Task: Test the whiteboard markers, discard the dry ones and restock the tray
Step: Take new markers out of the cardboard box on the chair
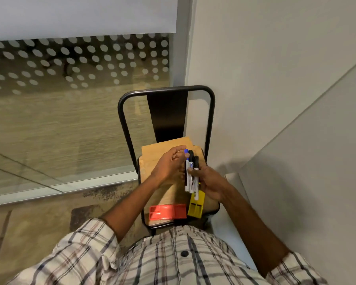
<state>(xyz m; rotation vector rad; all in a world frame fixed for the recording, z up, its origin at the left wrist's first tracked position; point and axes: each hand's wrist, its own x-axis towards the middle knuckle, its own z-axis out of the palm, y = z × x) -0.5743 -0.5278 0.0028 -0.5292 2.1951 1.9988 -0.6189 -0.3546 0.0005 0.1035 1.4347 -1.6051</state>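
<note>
My right hand (211,183) grips a bundle of three whiteboard markers (191,175) upright over a chair seat: one with a blue cap (186,153) and two with black caps. My left hand (170,164) reaches in from the left, its fingertips pinching the blue cap at the top of the bundle. Below the hands, a red tray (168,211) lies flat at the front of the seat. A yellow tray (196,204) lies next to it on the right, partly under the markers.
The black metal chair (167,93) has a wooden seat and stands against a white wall (275,79). A brown cardboard piece (156,151) lies at the back of the seat. A dotted glass partition (70,99) fills the left side. A white board edge (234,177) slants at the right.
</note>
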